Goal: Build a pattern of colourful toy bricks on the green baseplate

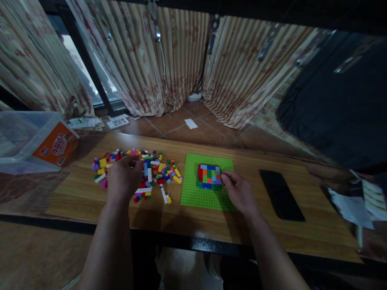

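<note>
My left hand [125,177] hovers over a loose pile of coloured toy bricks [155,167], its thumb and forefinger curved and apart with nothing visible between them. A green studded baseplate [193,197] lies to the right of the pile. On it sits a low, roughly square build of toy bricks [208,177] in red, blue, green, orange and other colours. At the right edge of this build is my right hand [238,191], thumb and forefinger pinched together. Whatever is in that pinch is too small or hidden to make out.
A black phone-like slab [281,195] lies on the wooden table [314,189], right of the baseplate. Beyond the table's left end stands a clear plastic bin [30,161] with an orange label. Papers [350,205] lie at the right. Striped curtains [181,60] hang behind.
</note>
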Demonstrator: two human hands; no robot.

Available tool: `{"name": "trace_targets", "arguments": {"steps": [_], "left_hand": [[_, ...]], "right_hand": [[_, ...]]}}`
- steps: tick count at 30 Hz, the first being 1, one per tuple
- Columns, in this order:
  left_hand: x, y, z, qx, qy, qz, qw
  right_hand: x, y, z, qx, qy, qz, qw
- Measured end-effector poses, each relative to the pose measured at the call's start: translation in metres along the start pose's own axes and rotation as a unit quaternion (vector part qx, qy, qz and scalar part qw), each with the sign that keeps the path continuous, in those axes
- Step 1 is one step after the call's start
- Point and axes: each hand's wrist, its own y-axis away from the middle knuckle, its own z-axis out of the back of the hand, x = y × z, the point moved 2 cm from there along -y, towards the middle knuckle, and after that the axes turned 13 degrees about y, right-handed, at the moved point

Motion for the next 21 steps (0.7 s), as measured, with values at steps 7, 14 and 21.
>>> {"name": "trace_targets", "arguments": {"steps": [7, 14, 21], "left_hand": [[-0.003, 0.003, -0.003, 0.004, 0.066, -0.014, 0.998], [-0.001, 0.002, -0.005, 0.004, 0.081, -0.022, 0.996], [-0.004, 0.006, -0.005, 0.001, 0.088, -0.038, 0.995]], "right_hand": [[0.009, -0.001, -0.006, -0.009, 0.080, 0.006, 0.997], [0.010, 0.001, -0.009, -0.013, 0.086, -0.005, 0.996], [0.017, 0.006, -0.009, -0.014, 0.102, -0.007, 0.995]]}}
